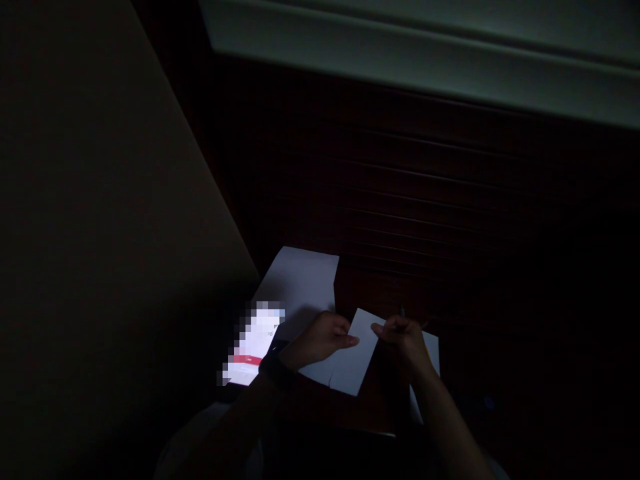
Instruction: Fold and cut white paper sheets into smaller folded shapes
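Dim room; dark wooden tabletop [380, 287] before slatted wood panel [450, 187], bare wall at L. Directly between both hands, close to body: small paper sheet [356, 363]. Long axis approx. near-to-far, far end tilted slightly R. L hand [320, 339]: thumb and fingers closed in a pinch on sheet's L edge. R hand [404, 337]: fingers curled, pinching sheet's far R corner; thin dark tip above knuckles, poss. a pen, too dark to tell. Both hands touching sheet, neither nearer. Counts: paper pieces 3 (small sheet; larger sheet [303, 280] behind L hand; part-hidden piece [431, 350] under R hand); lit phone [253, 347] 1, just L of L wrist.
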Motion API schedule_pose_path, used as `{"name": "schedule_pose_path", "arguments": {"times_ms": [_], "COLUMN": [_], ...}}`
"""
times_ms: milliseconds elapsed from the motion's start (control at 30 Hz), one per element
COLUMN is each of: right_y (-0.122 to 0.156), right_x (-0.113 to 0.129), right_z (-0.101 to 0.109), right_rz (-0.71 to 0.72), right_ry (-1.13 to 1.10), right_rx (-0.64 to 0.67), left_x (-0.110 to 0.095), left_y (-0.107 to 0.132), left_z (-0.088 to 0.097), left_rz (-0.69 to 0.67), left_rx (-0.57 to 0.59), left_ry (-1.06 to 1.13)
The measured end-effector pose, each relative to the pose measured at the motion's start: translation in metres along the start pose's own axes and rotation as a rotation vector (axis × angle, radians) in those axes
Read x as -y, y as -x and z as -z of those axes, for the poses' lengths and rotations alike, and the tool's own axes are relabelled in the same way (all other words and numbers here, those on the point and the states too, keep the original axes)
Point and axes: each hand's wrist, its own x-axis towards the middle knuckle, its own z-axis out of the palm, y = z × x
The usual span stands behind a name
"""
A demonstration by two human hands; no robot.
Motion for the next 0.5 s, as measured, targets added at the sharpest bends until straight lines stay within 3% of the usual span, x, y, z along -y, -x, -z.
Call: {"name": "schedule_pose_path", "arguments": {"times_ms": [200, 500], "right_y": [-0.0032, -0.003], "right_x": [-0.0063, -0.0005], "right_z": [0.0021, 0.0048], "right_rz": [-0.026, 0.029], "right_ry": [-0.083, 0.014], "right_rx": [-0.002, -0.044], "left_x": [0.0002, -0.0018], "left_y": [0.0007, 0.0024], "left_z": [0.0014, 0.002], "left_rz": [0.018, 0.036], "left_rx": [0.029, 0.053], "left_ry": [0.021, 0.059]}}
